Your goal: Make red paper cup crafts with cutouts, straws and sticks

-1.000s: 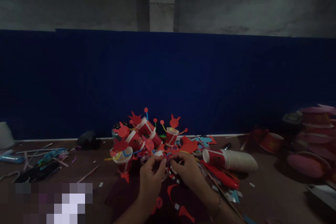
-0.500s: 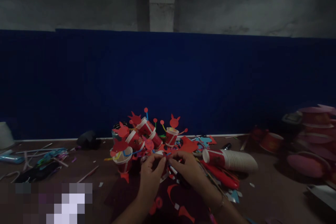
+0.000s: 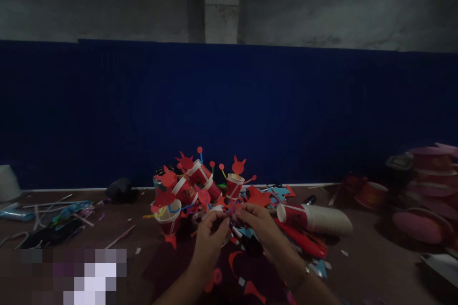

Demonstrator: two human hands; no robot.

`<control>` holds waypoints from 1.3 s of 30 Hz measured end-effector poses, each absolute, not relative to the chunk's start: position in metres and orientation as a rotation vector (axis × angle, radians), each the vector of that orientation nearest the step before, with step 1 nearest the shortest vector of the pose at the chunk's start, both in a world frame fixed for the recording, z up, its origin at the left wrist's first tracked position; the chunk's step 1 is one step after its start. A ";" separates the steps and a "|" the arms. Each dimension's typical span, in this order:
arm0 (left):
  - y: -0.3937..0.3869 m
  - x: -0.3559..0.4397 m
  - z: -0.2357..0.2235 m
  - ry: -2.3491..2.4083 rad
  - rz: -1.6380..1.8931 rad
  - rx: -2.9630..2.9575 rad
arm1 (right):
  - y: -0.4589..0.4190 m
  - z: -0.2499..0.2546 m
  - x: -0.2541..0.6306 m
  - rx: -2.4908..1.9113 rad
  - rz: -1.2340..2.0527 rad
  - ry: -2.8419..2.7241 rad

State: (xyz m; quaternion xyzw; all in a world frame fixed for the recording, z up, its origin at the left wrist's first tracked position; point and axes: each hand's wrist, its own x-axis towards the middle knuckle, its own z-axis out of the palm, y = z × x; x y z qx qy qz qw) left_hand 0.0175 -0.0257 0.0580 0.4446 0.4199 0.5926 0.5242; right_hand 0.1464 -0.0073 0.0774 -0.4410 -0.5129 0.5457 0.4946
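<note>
Low in the middle of the view, my left hand (image 3: 211, 236) is closed in a pinch, thumb against fingers; what it grips is too small and dark to name. Beside it, my right hand (image 3: 257, 224) pinches a small red paper piece (image 3: 234, 206), roundish and blurred. The fingertips of both hands are a short gap apart. Just behind them stand and lean several red-and-white paper cups, among them an upright cup (image 3: 235, 185) with a red eared paper head (image 3: 238, 167) and disc-tipped arms. At left, another decorated cup (image 3: 169, 217) shows its open mouth.
A stack of nested paper cups (image 3: 315, 218) lies to the right, above a red long object (image 3: 304, 240). Red paper scraps (image 3: 254, 290) are strewn in front. Pipe cleaners and clutter (image 3: 67, 214) lie left; blurred red cups (image 3: 431, 176) pile far right. A blue panel (image 3: 229, 105) stands behind.
My right hand has moved slightly right and up, its fingertips drawing apart from the left ones. A reddish piece now shows at them. The left hand has shifted slightly right.
</note>
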 end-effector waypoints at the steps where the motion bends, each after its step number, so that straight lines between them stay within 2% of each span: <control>1: -0.025 0.017 0.057 1.012 1.422 1.091 | -0.008 0.078 0.146 -1.067 1.332 -1.243; 26: -0.029 0.018 0.064 1.030 1.419 1.186 | -0.011 0.082 0.144 -1.097 1.291 -1.342; 29: -0.028 0.017 0.063 1.061 1.439 1.196 | -0.012 0.083 0.145 -1.165 1.074 -1.467; 34: -0.025 0.013 0.057 1.106 1.479 1.222 | -0.020 0.088 0.145 -1.125 0.409 -1.737; 39: -0.025 0.013 0.054 1.144 1.518 1.313 | -0.024 0.084 0.142 -1.141 0.241 -1.885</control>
